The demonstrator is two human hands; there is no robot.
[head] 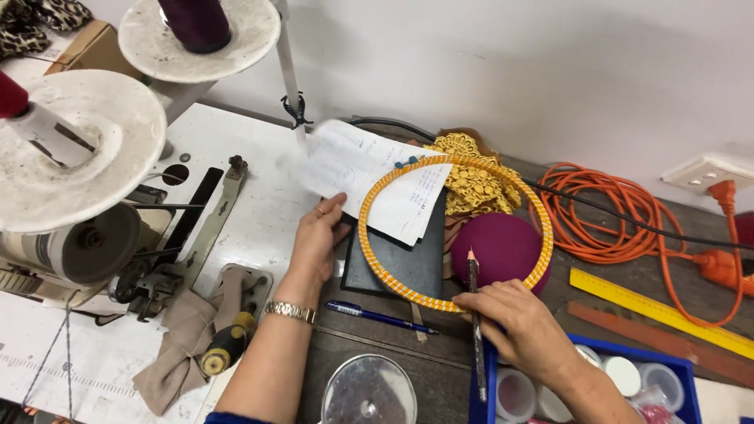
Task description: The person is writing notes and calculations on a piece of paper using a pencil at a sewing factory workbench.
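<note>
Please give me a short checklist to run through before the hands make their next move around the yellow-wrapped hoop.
1. Left hand holds the white paper sheets: ok.
2. Right hand grips the pencil, tip pointing away: ok.
3. Round hoop wrapped in yellow cord lies flat over the dark notebook: ok.
4. Blue pen lies apart from both hands: ok.
5. Right hand's fingers touching the hoop: cannot tell.

Hoop [369, 259] showing woven yellow/white cord wrap, paper sheet [369, 177] looking matt, lace [475, 184] rough, pen [377, 316] glossy plastic, wristband [289, 312] shiny metal.
</note>
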